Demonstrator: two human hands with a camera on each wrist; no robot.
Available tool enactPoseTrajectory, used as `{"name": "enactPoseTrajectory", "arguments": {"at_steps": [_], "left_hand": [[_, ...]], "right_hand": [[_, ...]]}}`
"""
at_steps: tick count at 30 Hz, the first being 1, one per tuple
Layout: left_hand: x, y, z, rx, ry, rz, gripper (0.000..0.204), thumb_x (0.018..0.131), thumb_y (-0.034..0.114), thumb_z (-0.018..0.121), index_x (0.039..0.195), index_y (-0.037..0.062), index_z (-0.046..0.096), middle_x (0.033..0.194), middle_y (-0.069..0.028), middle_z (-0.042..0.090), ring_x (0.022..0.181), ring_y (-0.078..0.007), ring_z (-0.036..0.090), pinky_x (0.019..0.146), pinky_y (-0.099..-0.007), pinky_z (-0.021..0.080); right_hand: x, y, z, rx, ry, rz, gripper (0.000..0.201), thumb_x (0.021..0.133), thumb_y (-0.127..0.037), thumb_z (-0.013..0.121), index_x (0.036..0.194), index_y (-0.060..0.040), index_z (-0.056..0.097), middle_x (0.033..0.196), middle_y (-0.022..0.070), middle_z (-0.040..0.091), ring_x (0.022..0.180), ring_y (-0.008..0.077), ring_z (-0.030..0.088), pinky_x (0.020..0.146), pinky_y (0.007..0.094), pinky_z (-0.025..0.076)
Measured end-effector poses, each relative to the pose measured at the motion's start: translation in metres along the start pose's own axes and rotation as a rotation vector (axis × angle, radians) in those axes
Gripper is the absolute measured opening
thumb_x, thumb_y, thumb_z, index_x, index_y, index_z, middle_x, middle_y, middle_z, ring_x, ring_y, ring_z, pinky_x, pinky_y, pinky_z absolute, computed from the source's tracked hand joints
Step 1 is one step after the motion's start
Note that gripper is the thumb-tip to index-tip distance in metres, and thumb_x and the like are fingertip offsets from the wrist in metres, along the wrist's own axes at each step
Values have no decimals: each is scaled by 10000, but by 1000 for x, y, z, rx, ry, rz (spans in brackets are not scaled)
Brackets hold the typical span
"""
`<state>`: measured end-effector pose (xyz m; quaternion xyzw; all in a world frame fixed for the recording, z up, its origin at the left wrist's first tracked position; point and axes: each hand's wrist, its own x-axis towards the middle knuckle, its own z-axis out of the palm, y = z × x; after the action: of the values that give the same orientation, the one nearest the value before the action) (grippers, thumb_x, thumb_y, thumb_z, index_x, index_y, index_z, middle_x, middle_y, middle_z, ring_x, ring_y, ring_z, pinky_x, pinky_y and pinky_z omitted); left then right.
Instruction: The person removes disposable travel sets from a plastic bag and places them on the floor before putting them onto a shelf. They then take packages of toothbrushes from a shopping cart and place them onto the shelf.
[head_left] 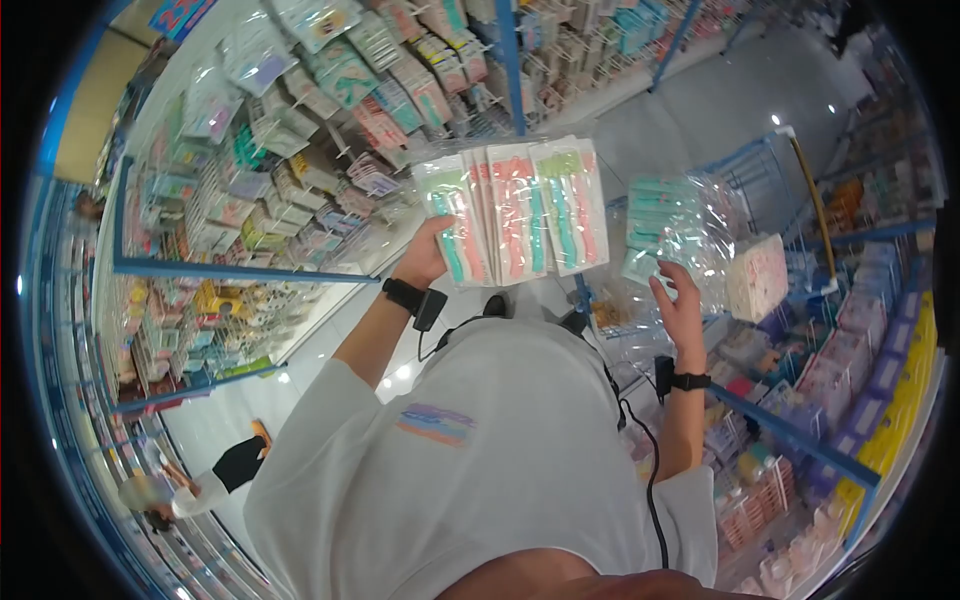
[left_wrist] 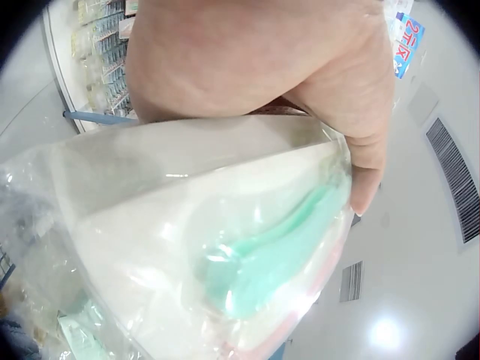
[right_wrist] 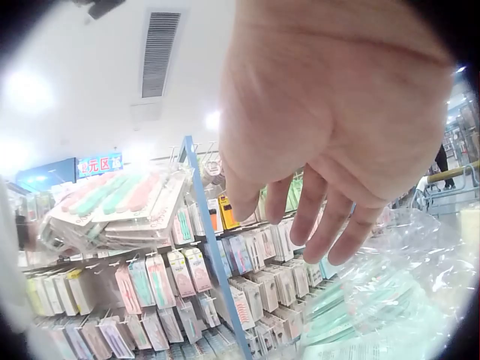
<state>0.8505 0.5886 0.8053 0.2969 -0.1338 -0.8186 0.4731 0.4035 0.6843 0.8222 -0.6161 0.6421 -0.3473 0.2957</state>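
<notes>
My left hand (head_left: 428,252) grips the left edge of a bundle of flat packs (head_left: 515,210) in clear plastic, its thumb over the front. Long, wavy pink, white and teal handled items show inside the packs; one teal handle shows close up in the left wrist view. To the right, my right hand (head_left: 680,305) is raised with its fingers apart and loosely bent, nothing in its palm. Just beyond its fingertips lies a crinkled clear plastic bag (head_left: 705,225) with teal packs (head_left: 660,215) in it. A white block-shaped pack (head_left: 757,278) with a pink print is beside the bag.
Blue-framed racks of hanging packs (head_left: 340,75) stand ahead and to the left. A wire cart (head_left: 765,160) with a yellowish handle stands at the right, next to shelves of boxed goods (head_left: 840,345). Another person (head_left: 205,490) is in the aisle at the lower left.
</notes>
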Motion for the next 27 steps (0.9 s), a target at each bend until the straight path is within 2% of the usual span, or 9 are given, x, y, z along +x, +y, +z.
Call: {"name": "enactPoseTrajectory", "arguments": {"at_steps": [3, 5, 7, 9, 10, 12, 15, 23, 27], "left_hand": [[15, -6, -53, -58, -68, -37, 462, 950, 148, 561, 1375, -26, 507, 1333, -177, 616, 1217, -317, 616, 1092, -457, 479], [11, -7, -11, 45, 7, -69, 409, 970, 171, 555, 1329, -23, 535, 1271, -150, 637, 1166, -268, 634, 1053, -396, 501], [6, -11, 11, 52, 60, -53, 404, 988, 163, 512, 1341, -33, 520, 1296, -159, 623, 1193, -288, 618, 1067, -414, 490], [12, -14, -12, 312, 27, 9, 446, 981, 168, 516, 1379, -30, 491, 1344, -164, 599, 1240, -311, 588, 1103, -445, 456], [12, -14, -8, 321, 13, -14, 446, 981, 168, 516, 1379, -30, 491, 1344, -164, 599, 1240, -311, 588, 1103, -445, 456], [17, -15, 10, 59, 46, -71, 495, 975, 172, 520, 1426, -20, 449, 1403, -167, 561, 1293, -321, 548, 1138, -464, 416], [30, -23, 26, 80, 23, -103, 526, 975, 170, 522, 1457, -13, 417, 1439, -171, 530, 1328, -321, 517, 1153, -467, 396], [87, -72, 130, 280, -2, -85, 557, 984, 182, 565, 1479, 1, 385, 1458, -137, 514, 1330, -287, 511, 1141, -448, 403], [129, -107, 196, 269, 38, -116, 524, 1005, 210, 567, 1471, 29, 411, 1448, -109, 528, 1325, -261, 517, 1136, -435, 407]], "right_hand": [[0, -1, -2, 48, 8, -1, 342, 939, -183, 692, 1224, 0, 641, 1185, 179, 662, 1069, 322, 659, 871, 398, 534], [-6, -4, -11, 26, 49, 16, 350, 939, -191, 693, 1227, 1, 639, 1186, 182, 661, 1066, 323, 659, 867, 393, 534], [-10, -4, -20, 0, 60, 4, 358, 939, -199, 694, 1230, 2, 638, 1187, 184, 661, 1063, 325, 659, 864, 389, 535], [-16, -1, -25, -10, 37, 11, 368, 940, -216, 695, 1230, 2, 638, 1186, 187, 660, 1051, 332, 660, 868, 384, 530], [-20, 3, -27, 4, 52, 9, 365, 942, -225, 690, 1223, 4, 643, 1178, 195, 663, 1048, 343, 659, 881, 393, 523], [-27, 6, -33, 15, 61, 60, 360, 943, -225, 688, 1216, 7, 647, 1172, 201, 665, 1051, 349, 659, 888, 400, 521], [-40, 17, -48, 27, 49, 119, 355, 942, -223, 686, 1204, 15, 652, 1156, 213, 670, 1058, 359, 658, 899, 412, 518], [-65, 66, -114, 8, 133, 205, 356, 927, -187, 697, 1211, 21, 646, 1113, 208, 676, 1028, 356, 657, 892, 399, 514], [-57, 84, -192, -43, 200, 286, 352, 924, -204, 715, 1207, -2, 666, 1120, 152, 707, 998, 251, 682, 847, 371, 527]]}}
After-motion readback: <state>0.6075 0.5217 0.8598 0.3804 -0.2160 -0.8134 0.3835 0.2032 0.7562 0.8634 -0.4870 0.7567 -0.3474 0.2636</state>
